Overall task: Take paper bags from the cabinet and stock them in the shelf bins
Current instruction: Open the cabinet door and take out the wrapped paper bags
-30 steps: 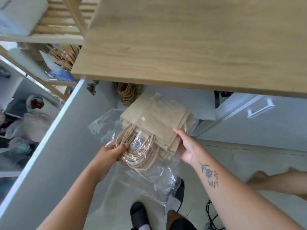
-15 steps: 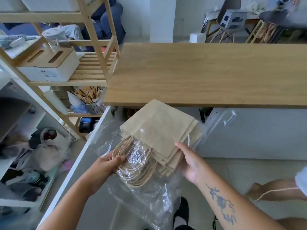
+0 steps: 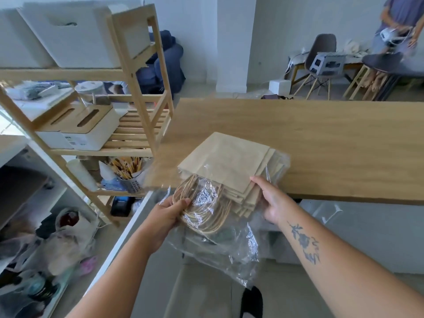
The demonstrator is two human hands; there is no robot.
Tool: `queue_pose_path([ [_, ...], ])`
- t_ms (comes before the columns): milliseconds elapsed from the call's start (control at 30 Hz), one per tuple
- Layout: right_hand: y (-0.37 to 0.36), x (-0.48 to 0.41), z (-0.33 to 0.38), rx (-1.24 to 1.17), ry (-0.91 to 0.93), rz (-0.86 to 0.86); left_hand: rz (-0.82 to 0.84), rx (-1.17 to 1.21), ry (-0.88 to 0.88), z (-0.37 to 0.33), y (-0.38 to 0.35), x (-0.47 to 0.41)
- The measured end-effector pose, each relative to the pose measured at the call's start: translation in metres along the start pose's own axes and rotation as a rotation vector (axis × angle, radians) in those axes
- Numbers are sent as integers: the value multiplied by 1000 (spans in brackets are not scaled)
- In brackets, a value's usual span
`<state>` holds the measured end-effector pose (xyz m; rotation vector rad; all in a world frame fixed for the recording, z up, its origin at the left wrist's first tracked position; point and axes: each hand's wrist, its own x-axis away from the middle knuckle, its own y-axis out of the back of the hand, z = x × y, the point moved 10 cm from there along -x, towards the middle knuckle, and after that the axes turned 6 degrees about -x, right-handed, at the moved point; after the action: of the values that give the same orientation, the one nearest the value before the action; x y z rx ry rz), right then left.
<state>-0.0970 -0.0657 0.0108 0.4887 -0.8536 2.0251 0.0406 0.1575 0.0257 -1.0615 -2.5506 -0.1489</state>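
A flat stack of brown paper bags (image 3: 226, 160) with twine handles (image 3: 204, 210) sits half inside a clear plastic wrapper (image 3: 231, 251). I hold it in the air over the front edge of the wooden counter (image 3: 321, 143). My left hand (image 3: 168, 215) grips the handle end on the left. My right hand (image 3: 271, 201) grips the stack's right edge, thumb on top. The wrapper hangs loose below both hands. The wooden shelf unit (image 3: 135, 88) stands at the left with white bins (image 3: 75, 35) on its top level.
The open white cabinet door (image 3: 128, 228) runs along my left arm. White boxes with wooden slotted lids (image 3: 85, 125) and a cup of sticks (image 3: 127, 173) fill the shelf. Bags clutter the floor at the left. Chairs and another person (image 3: 399, 21) are at the far right.
The stack came out from under the counter and rose to counter height. My view tilted up from the cabinet, bringing the shelf unit and the room into sight. Both hands kept their hold.
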Motion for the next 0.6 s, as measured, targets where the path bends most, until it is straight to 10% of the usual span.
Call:
queue_pose_path([
  [400, 66, -173, 158, 114, 94, -188, -92, 34, 134, -43, -120, -205],
  [600, 51, -158, 262, 972, 624, -479, -115, 52, 138, -72, -157, -286],
])
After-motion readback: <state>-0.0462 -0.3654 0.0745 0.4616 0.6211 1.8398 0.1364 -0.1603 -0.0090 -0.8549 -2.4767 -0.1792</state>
